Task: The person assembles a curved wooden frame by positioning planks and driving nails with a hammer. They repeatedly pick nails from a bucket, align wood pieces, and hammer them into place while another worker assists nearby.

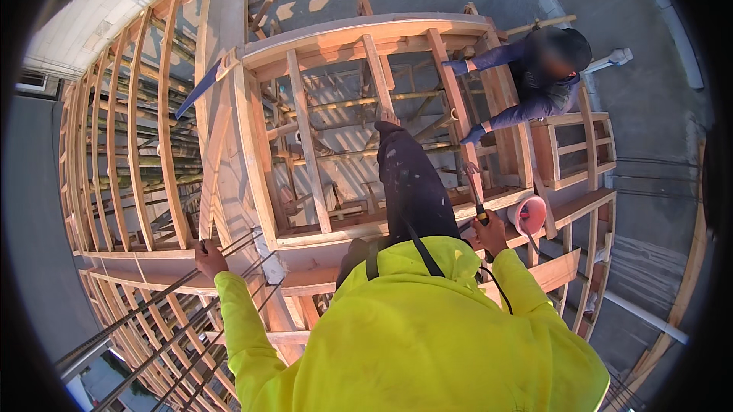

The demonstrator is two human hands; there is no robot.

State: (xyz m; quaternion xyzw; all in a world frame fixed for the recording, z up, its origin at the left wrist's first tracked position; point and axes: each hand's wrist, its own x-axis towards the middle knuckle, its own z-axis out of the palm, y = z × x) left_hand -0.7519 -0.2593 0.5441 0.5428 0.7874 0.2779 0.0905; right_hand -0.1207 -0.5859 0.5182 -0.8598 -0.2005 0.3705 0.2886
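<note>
Tool handle (481, 215) within right fingers (492, 231), plank (214, 171) ending at left fingers (205, 251)

Pale wall of light blocks with visible joints (99, 15), upper left, with a small dark rectangular opening in a pale frame (34, 84). Smooth grey concrete surface (649, 168), right, wall or floor indeterminate, a straight white pipe (641, 315) low across it. Strong sunlight, striped shadows on the grey ground (336, 133) below.
</note>
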